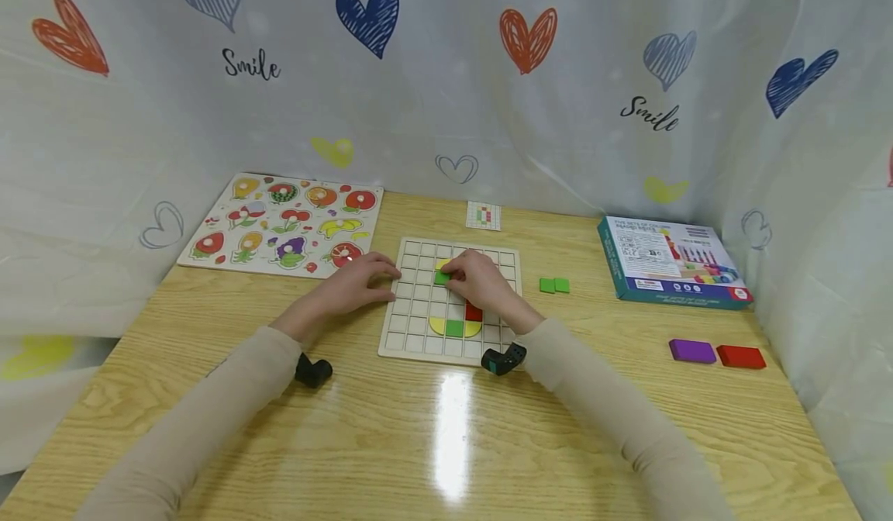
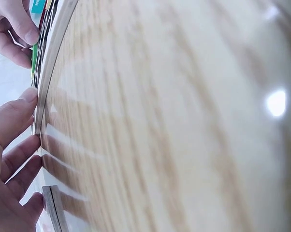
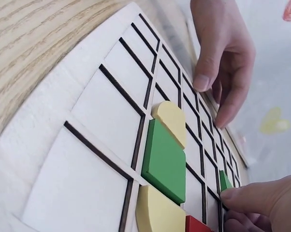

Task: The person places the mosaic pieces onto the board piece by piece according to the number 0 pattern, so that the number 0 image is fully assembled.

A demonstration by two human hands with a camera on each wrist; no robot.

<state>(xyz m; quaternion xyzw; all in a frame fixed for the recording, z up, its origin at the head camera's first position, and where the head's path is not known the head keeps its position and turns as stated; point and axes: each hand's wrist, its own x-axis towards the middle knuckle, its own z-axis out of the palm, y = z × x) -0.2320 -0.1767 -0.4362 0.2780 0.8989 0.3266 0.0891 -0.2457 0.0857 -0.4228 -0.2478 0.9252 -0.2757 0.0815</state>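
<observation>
A pale wooden grid board [image 1: 396, 341] lies in the middle of the table. Thumb and fingers of my right hand [image 1: 481, 279] pinch a green square tile [image 1: 441, 278] at the board's upper middle, beside a yellow piece [image 1: 442, 263]. My left hand [image 1: 359, 282] rests at the board's left edge, its fingertips on the rim and fingers loosely bent. Lower on the grid, another green tile [image 3: 165, 162] sits between two yellow rounded pieces [image 3: 169, 123], with a red tile [image 1: 474, 312] just above the right one. My right hand hides part of the grid.
Two green tiles [image 1: 554, 285] lie right of the board. Behind it is a small pattern card [image 1: 484, 215]. A fruit puzzle board [image 1: 279, 226] lies back left, a boxed set [image 1: 673, 261] back right. Purple [image 1: 693, 351] and red blocks [image 1: 742, 357] lie at the right.
</observation>
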